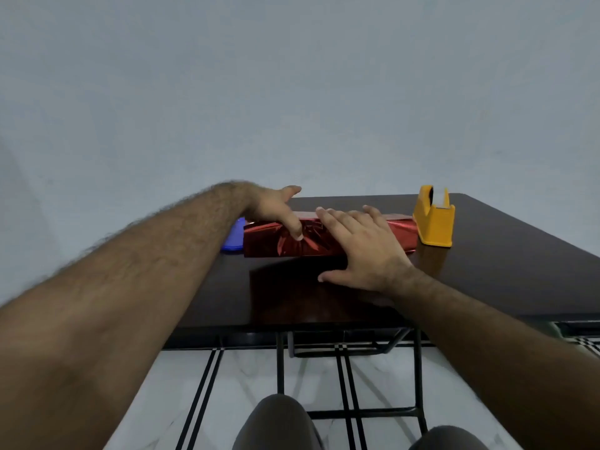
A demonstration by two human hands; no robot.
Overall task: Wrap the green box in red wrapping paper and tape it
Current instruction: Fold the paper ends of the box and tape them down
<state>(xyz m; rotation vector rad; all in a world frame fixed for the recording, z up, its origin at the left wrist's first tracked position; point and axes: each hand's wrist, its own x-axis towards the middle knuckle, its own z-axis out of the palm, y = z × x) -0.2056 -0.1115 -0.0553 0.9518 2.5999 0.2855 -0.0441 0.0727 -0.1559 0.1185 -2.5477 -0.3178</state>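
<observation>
On the dark table [487,271], towards its far edge, the box wrapped in red wrapping paper [269,243] lies lengthways under both my hands, no green showing from here. My left hand [276,209] sits on its left half from behind, fingers draped over the top, 1 fingertip pressing the crinkled front face, thumb pointing away. My right hand [360,248] lies flat and spread over the right half, fingers straight on top, thumb splayed down on the table. The yellow tape dispenser [433,219] stands just beside the parcel's right end; something blue [234,237] peeks out behind the left end.
</observation>
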